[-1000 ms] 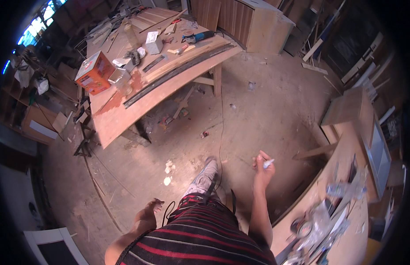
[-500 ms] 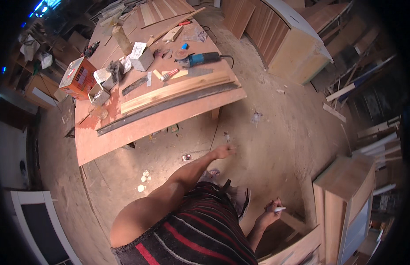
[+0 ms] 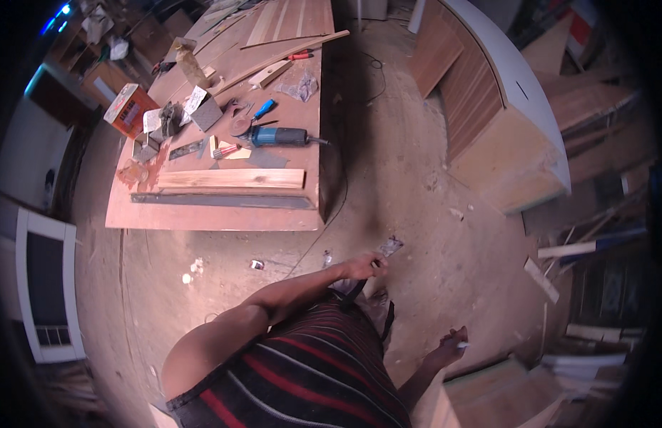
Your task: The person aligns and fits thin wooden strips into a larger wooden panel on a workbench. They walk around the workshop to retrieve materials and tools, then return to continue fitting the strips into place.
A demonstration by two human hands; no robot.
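right hand (image 3: 451,347): grips white stick (image 3: 463,345) | left hand (image 3: 363,266): grip unclear | workbench (image 3: 224,214), power tool (image 3: 279,136) well apart

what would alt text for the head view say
A person in a striped top stands on a dusty workshop floor, left hand swung forward empty, right hand holding a small white stick. To the left, a workbench carries a blue power tool, planks and an orange box.

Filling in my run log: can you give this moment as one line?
left hand: loosely closed, empty as far as visible, swung out over dusty floor | right hand: grip on small white stick | workbench: blue power tool, plank
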